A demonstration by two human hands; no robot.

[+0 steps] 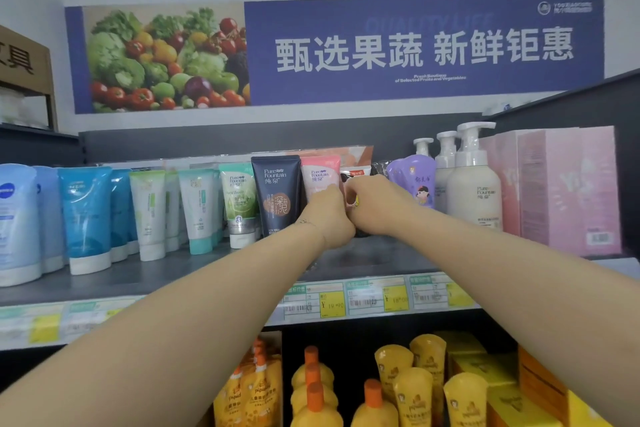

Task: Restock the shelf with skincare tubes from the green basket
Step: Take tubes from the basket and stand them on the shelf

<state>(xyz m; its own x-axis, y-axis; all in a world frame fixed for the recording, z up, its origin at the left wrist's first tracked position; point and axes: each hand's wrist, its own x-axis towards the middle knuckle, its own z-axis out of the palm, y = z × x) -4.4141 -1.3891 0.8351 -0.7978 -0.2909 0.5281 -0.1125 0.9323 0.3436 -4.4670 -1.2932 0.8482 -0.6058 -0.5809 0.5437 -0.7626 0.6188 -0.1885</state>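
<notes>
Centre of frame, upper shelf [207, 274]. Shows left hand [330, 218] against the lower half of pink tube [318, 173], knuckles toward the camera, fingers curled out of sight; cannot tell whether gripping or only steadying. Shows right hand [375, 208] touching the left, fingers curled over the top edge of white-and-red pack [354, 174], apparently holding it. Places pink tube upright in the row, just beside navy tube [277, 194] on its left and the pack on its right. No green basket in frame. Judged step: seating the tube in line. To do well: keep upright, label forward, flush with the neighbours; hold the pack aside; release slowly to avoid tipping the row
</notes>
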